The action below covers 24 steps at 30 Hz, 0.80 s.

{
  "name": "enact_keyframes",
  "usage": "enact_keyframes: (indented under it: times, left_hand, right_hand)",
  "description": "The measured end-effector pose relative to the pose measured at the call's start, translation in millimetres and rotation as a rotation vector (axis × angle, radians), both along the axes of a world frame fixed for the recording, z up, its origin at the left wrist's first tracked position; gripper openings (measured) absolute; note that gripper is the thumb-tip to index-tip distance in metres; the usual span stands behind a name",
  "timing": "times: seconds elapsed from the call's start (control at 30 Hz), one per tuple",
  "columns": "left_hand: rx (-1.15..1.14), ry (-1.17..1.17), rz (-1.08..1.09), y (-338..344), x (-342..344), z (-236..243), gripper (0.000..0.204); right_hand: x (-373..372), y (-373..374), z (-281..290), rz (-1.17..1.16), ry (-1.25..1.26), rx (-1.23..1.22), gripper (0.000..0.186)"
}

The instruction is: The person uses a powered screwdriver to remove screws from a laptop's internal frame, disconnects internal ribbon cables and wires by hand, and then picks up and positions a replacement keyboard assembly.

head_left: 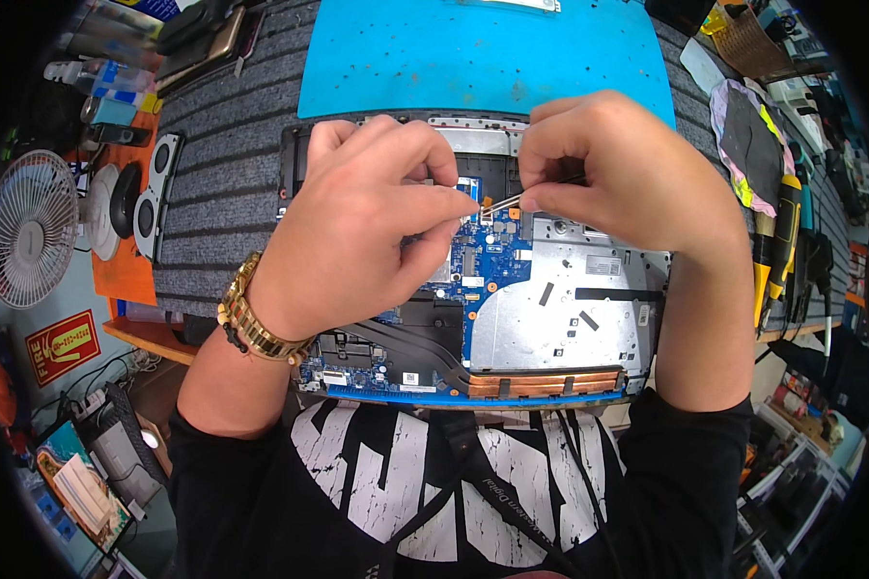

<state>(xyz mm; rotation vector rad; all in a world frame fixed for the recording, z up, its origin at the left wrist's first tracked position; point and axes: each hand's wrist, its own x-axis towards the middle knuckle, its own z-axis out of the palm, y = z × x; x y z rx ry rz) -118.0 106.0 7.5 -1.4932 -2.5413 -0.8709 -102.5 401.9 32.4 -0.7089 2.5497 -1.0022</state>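
Note:
An opened laptop [541,299] lies in front of me, its blue circuit board [497,238] bare beside a silver metal plate. My right hand [613,174] pinches thin metal tweezers [503,204], whose tips meet a small connector near the board's upper part. From the other side my left hand [372,212] reaches in, fingers bent, one fingertip right by the tweezer tips. Whatever its fingers may pinch is too small to make out. A gold watch [251,314] is on my left wrist. Below the board runs a copper heat sink [546,384].
A blue mat [483,58] lies beyond the laptop on a grey ribbed mat [227,207]. At left are a white fan [34,227] and a part with round black discs [154,198]. Yellow-and-black tools [780,241] and a dark cloth pad [751,145] lie at right.

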Motion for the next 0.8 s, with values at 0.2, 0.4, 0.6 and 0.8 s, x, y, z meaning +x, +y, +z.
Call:
enact_keyframes:
  times: [0.2,0.4,0.6,0.8]
  left_hand:
    - [0.020,0.044,0.004,6.0,3.5,-1.0,0.012]
    - [0.051,0.013,-0.004,6.3,1.8,-2.8,0.008]
    - [0.071,-0.007,-0.008,7.2,0.1,-5.7,0.010]
    - [0.063,0.007,-0.004,6.7,0.4,-5.2,0.013]
  right_hand:
    - [-0.7,-0.2,1.0,0.012,0.010,-0.002,0.017]
    - [0.5,1.0,0.9,0.006,-0.002,-0.003,0.016]
    - [0.0,1.3,-1.1,0.022,0.007,-0.017,0.017]
    - [0.3,1.3,0.1,0.032,0.010,-0.033,0.018]
